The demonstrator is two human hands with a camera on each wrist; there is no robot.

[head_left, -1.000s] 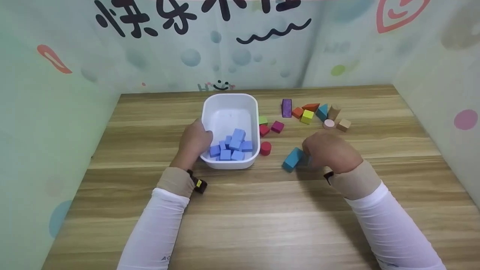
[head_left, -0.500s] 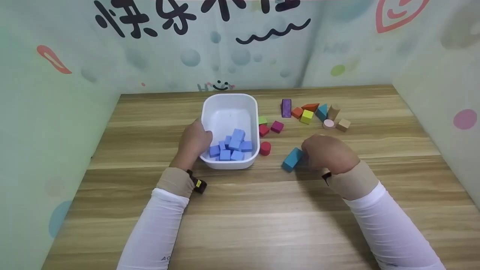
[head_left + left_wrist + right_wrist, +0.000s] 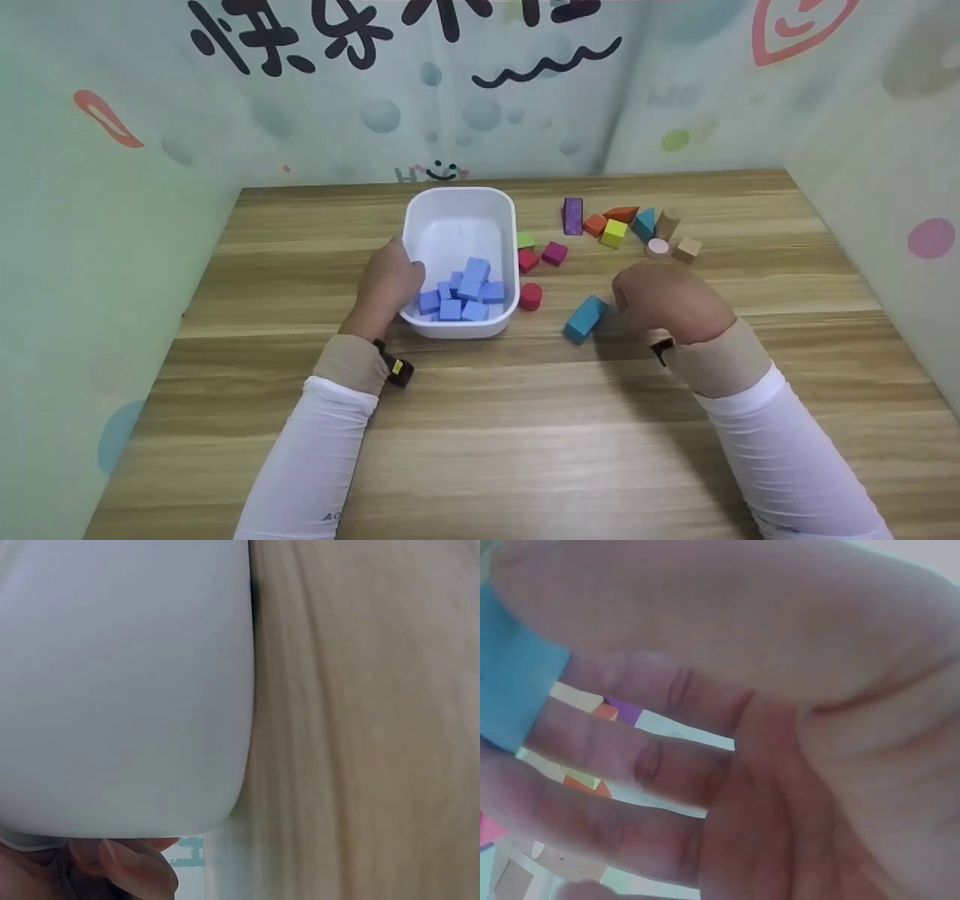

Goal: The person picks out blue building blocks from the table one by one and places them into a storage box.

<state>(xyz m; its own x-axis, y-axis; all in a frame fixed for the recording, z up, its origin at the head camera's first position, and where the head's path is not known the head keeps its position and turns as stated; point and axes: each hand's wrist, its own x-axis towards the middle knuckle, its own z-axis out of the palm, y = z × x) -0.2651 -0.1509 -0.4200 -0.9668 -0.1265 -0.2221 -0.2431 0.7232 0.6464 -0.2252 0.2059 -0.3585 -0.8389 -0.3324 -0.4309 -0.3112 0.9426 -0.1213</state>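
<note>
My left hand (image 3: 388, 283) grips the left rim of a white plastic box (image 3: 459, 217), its thumb over the edge. Inside the box, pale blue blocks (image 3: 472, 289) are piled towards the near end. In the left wrist view the box's outer wall (image 3: 127, 690) fills much of the picture, fingers (image 3: 139, 870) below it. A teal block (image 3: 585, 319) lies on the table just left of my right hand (image 3: 671, 304), apart from it. The right wrist view shows a blue block (image 3: 517, 675) pinched between thumb and fingers; the head view hides it.
Right of the box lie a red cylinder (image 3: 530, 297), a red block (image 3: 528, 261), a green block (image 3: 526, 241) and a magenta cube (image 3: 555, 253). Further back stand a purple block (image 3: 573, 216), a yellow cube (image 3: 613, 233) and several others. A patterned backdrop (image 3: 480, 127) rises behind the table.
My right hand has shifted slightly right and away from me, widening its gap from the teal block on the table. The left hand and the box have stayed put.
</note>
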